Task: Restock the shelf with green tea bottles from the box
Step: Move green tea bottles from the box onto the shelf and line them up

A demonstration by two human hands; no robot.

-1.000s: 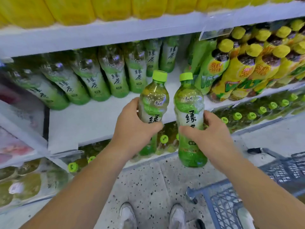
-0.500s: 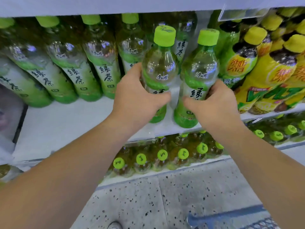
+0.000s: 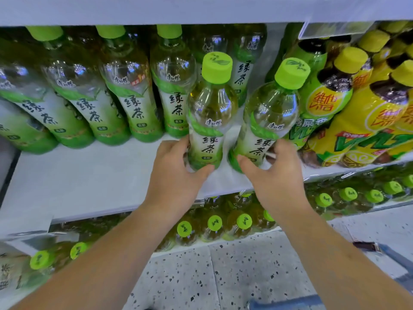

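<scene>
two green tea bottles upright on the white shelf [image 3: 89, 180], near its front edge, side by side. left hand [image 3: 176, 175] wrapped round the base of the left bottle [image 3: 211, 113], thumb and fingers closed on it. right hand [image 3: 277, 175] gripping the base of the right bottle [image 3: 270, 117], which tilts slightly right. row of matching green tea bottles [image 3: 138, 104] stands further back on the left. yellow-capped bottles [image 3: 362, 113] just right of the held pair. more green caps [image 3: 214, 222] on the lower shelf, speckled floor [image 3: 245, 276] below.
</scene>
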